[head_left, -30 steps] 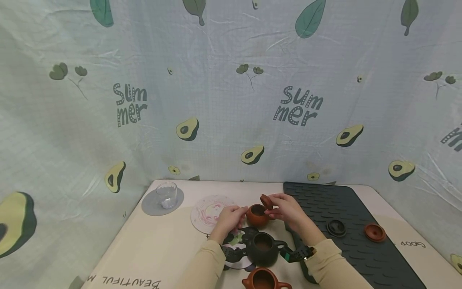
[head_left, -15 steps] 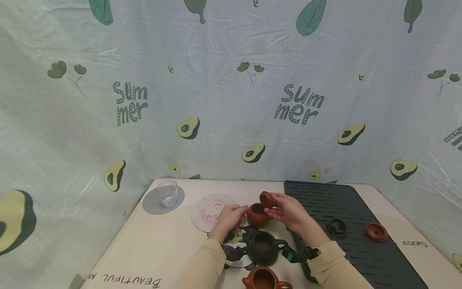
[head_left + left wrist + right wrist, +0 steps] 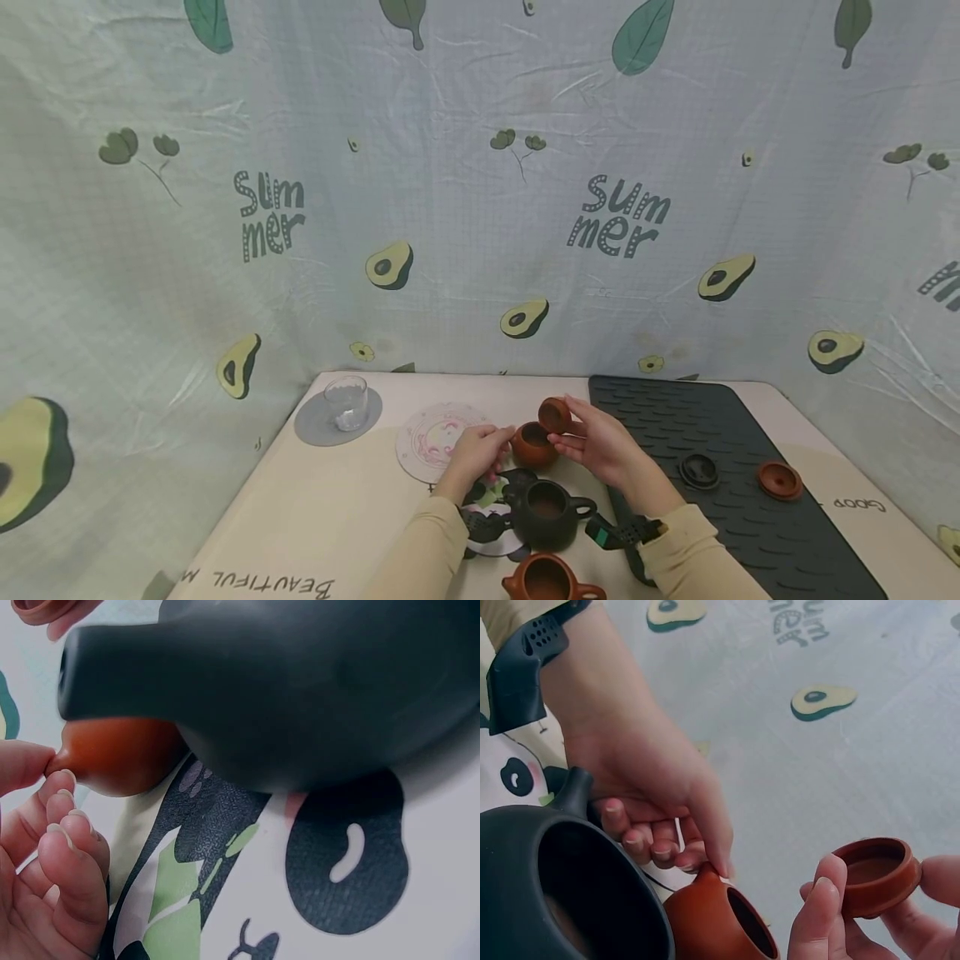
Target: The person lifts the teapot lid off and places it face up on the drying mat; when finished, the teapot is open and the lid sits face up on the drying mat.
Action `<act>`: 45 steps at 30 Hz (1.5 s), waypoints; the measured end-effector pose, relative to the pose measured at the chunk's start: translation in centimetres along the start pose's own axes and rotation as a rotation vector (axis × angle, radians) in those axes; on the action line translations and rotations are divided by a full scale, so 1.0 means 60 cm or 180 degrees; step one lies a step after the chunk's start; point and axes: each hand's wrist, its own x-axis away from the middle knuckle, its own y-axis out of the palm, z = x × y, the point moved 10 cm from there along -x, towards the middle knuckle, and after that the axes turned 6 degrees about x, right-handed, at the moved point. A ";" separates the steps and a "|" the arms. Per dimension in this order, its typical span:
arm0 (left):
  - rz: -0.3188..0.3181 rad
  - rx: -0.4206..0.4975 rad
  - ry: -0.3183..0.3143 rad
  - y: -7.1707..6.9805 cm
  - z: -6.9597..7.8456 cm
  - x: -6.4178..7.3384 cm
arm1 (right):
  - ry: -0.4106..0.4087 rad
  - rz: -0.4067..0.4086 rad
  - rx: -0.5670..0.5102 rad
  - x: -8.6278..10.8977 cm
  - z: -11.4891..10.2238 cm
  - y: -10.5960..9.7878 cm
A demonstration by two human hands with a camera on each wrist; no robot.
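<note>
Both hands work: my right hand (image 3: 600, 446) has lifted the lid (image 3: 553, 414), pinched; left hand (image 3: 480, 450) steadies teapot (image 3: 534, 446) by fingertip pinch.

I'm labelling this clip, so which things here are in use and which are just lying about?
In use:
small brown teapot, touched by the left hand
brown lid, pinched by the right hand

Lying about:
black teapot
second brown teapot
glass
black lid
brown lid on the mat

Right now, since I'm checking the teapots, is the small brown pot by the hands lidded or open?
Open: its mouth gapes bare, and the right hand holds the lid beside it.
</note>
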 end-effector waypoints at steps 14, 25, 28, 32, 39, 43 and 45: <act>0.0005 -0.0029 -0.0032 -0.002 -0.003 0.001 | -0.0137 0.0128 0.0533 0.001 0.004 -0.018; -0.0010 0.0004 -0.0035 -0.002 -0.004 -0.001 | -0.0288 0.0412 0.0747 0.015 -0.004 -0.036; -0.0008 0.0005 -0.0026 -0.001 -0.002 0.000 | -0.0281 0.0482 0.0783 0.020 0.001 -0.037; -0.0005 0.0005 -0.0021 -0.001 0.002 0.001 | -0.0314 0.0593 0.0924 0.026 0.003 -0.044; 0.0005 0.0018 -0.0039 -0.001 0.002 0.002 | -0.0372 0.0759 0.1277 0.030 0.007 -0.060; 0.0011 0.0002 -0.0042 -0.001 0.001 0.001 | -0.0369 0.0777 0.1340 0.031 0.012 -0.063; 0.0015 -0.0017 -0.0052 -0.001 0.000 0.001 | -0.0350 0.0783 0.1313 0.030 0.014 -0.067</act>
